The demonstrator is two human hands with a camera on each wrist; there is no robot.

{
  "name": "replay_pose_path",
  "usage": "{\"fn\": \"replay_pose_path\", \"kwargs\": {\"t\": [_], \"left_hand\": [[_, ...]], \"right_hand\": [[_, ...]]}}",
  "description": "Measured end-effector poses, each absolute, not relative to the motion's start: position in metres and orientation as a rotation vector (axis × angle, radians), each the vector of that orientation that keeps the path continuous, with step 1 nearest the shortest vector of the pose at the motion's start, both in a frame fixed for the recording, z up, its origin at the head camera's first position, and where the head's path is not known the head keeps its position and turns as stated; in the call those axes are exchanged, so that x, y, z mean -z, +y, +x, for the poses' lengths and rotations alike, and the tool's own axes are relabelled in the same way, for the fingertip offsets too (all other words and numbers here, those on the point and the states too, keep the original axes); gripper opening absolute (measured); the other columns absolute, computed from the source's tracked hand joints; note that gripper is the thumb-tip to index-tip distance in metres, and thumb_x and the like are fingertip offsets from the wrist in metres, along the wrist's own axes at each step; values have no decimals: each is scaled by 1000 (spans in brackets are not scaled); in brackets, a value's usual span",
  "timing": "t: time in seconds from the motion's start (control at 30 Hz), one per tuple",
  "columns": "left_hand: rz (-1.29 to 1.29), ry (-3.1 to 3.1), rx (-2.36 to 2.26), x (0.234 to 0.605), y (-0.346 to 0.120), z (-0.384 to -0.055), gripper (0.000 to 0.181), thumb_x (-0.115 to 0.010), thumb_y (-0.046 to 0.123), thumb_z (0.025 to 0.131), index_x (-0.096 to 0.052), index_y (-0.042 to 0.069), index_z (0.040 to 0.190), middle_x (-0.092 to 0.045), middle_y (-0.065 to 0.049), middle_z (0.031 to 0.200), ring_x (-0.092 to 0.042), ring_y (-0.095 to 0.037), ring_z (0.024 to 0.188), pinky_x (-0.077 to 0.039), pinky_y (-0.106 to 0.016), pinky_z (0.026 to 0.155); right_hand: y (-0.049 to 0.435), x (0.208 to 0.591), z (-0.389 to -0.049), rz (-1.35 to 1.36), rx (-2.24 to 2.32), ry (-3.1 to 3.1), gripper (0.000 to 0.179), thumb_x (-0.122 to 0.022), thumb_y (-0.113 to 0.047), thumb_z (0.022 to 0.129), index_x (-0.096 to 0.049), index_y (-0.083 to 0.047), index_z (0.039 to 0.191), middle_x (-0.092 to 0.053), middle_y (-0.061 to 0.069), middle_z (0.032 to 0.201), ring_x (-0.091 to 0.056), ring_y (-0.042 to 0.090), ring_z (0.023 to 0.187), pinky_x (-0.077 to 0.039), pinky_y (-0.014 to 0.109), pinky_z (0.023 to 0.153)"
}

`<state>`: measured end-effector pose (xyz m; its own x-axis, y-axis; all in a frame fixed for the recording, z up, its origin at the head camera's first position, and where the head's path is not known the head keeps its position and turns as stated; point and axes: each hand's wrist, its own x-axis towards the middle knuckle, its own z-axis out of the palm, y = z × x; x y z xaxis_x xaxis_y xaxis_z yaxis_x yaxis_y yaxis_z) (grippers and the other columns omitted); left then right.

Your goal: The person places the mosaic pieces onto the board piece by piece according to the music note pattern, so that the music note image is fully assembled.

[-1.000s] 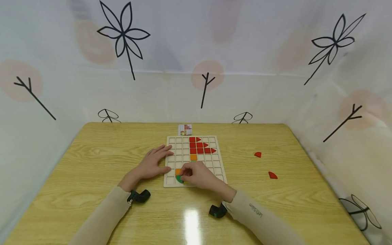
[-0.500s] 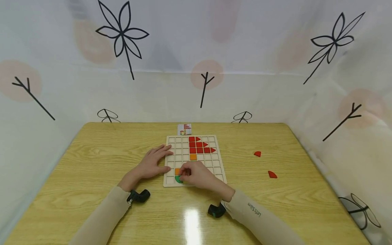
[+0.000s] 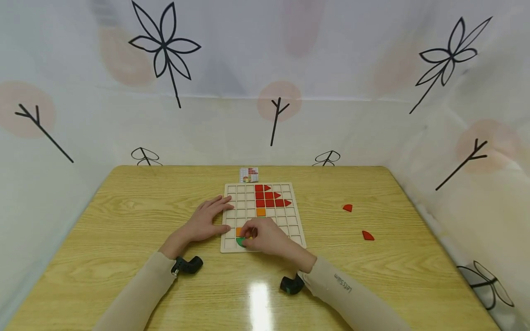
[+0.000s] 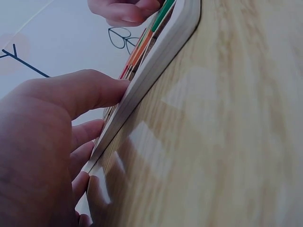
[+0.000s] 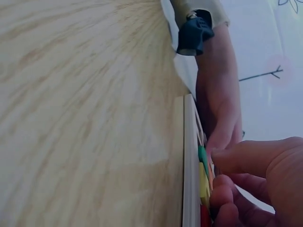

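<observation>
A pale square grid board (image 3: 230, 218) lies on the table with coloured pieces in its cells. My left hand (image 3: 204, 222) has its fingers spread along the board's left side, thumb on the rim in the left wrist view. My right hand (image 3: 267, 236) bends its fingers over the front cells, beside a green rounded piece (image 3: 240, 242) and an orange square (image 3: 239, 231). The right wrist view shows thumb and fingertips near the green piece and a yellow piece (image 5: 203, 183); whether they pinch anything is hidden. Red squares and pointed red pieces (image 3: 270, 203) fill upper cells, above another orange square (image 3: 261, 212).
Two red quarter-round pieces (image 3: 348, 208) lie apart on the table (image 3: 339, 285), right of the board. A small printed pattern card (image 3: 249, 174) lies behind the board. Dark wrist cameras (image 3: 292, 285) hang by both wrists. A patterned cloth (image 3: 232, 124) stands behind.
The right hand's fingertips have shifted very slightly left over the green piece. The left hand stays at the board's edge, and the loose red pieces lie as before.
</observation>
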<state>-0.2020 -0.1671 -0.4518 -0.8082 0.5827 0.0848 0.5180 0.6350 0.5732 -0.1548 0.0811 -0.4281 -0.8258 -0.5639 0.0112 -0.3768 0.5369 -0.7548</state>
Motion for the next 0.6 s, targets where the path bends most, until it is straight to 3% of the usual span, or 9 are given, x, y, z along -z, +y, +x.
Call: {"fn": "replay_pose_path", "kwargs": {"t": [0.3,0.6], "left_hand": [[927,2745,-908,452,-168,-202,59,-70,38,89,-55,13,141,-34,-6,160,-22,-35,148,-15,-64,113],[926,2733,-912,450,-168,-201,60,-69,37,90,-54,12,143,-32,-7,160,-21,-35,148,-14,-63,114]], "right_hand": [[109,420,-163,-696,1281,2548,8,-70,-9,91,-73,-11,98,-66,-7,86,-60,11,77,-51,27,68],[186,419,-177,-458,1378,2672,14,-71,-5,91,-72,-3,105,-69,3,95,-63,20,85,-53,30,66]]}}
